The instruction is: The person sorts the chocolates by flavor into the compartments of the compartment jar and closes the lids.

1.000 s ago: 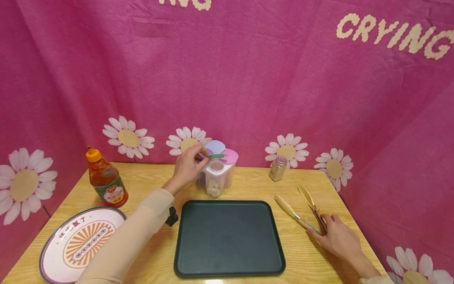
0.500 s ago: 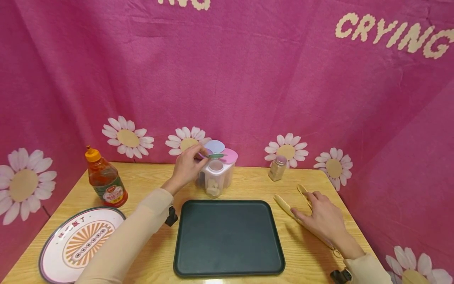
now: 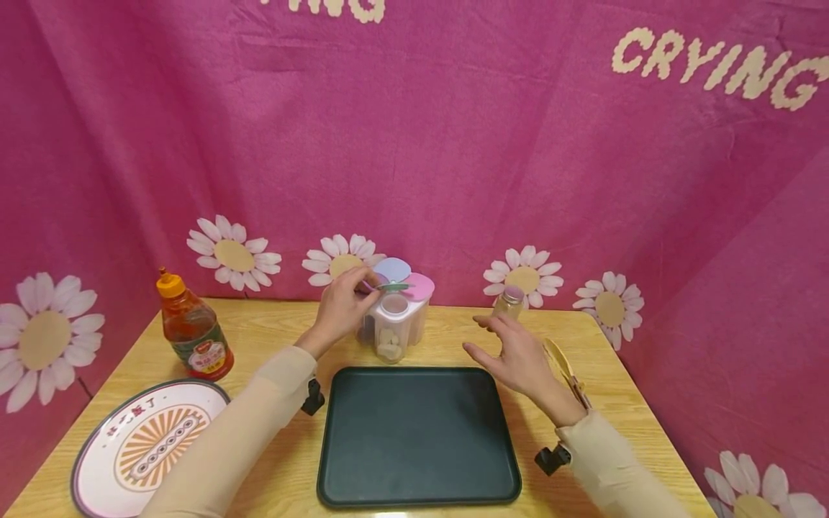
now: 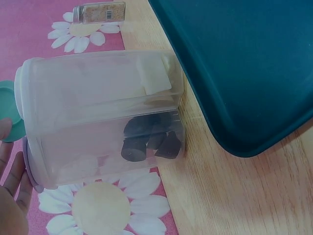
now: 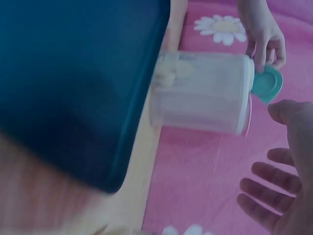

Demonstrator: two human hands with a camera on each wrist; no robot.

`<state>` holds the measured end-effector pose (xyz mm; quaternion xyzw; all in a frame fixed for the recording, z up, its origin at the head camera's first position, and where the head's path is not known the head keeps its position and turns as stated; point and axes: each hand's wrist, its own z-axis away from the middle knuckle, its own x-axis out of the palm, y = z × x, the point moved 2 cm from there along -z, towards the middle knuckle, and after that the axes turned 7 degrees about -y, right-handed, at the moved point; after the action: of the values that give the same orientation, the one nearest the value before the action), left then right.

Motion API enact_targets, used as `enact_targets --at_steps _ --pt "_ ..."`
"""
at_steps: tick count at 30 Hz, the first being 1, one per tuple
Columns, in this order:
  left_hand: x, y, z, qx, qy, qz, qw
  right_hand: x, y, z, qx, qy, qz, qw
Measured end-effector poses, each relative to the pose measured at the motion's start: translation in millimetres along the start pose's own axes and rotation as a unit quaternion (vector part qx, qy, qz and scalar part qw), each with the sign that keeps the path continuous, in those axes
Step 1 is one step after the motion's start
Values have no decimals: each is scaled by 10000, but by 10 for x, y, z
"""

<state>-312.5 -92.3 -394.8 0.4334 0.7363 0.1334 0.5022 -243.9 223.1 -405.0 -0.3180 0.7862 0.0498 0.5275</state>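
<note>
A clear canister (image 3: pixel 419 316) with several compartments stands behind the dark tray (image 3: pixel 417 439), with blue, pink and purple lids on top. Its green lid (image 3: pixel 396 287) is flipped up, and my left hand (image 3: pixel 343 306) pinches it between thumb and finger. The front compartment's round opening shows under that lid. Pale pieces (image 4: pixel 155 76) lie at the bottom of one compartment, dark pieces (image 4: pixel 142 142) in the one beside it. My right hand (image 3: pixel 518 360) hangs empty above the tray's back right corner, fingers spread. The tongs (image 3: pixel 562 363) lie to its right, partly hidden by the wrist.
A glass spice jar (image 3: pixel 509 302) with a purple cap stands at the back right, partly covered by my right hand. At the left are a red sauce bottle (image 3: pixel 197 331) and a patterned oval plate (image 3: pixel 155 439). A pink flowered cloth (image 3: pixel 414 158) hangs behind the table.
My right hand has let go of the tongs and moved left and back toward the canister. The tongs stay on the table. My left hand keeps its hold on the green lid.
</note>
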Motion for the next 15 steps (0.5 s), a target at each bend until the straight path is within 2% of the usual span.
enact_targets --at_steps 3,6,15 --pt "2 -4 3 9 13 -14 10000 48 -100 -164 -329 124 -226 9991" --pt "7 -14 1 36 37 -31 10000 87 -183 -328 -473 125 -446 9978" --pt "4 -19 -3 88 29 -18 10000 241 -361 -791 -606 160 -1146 9914"
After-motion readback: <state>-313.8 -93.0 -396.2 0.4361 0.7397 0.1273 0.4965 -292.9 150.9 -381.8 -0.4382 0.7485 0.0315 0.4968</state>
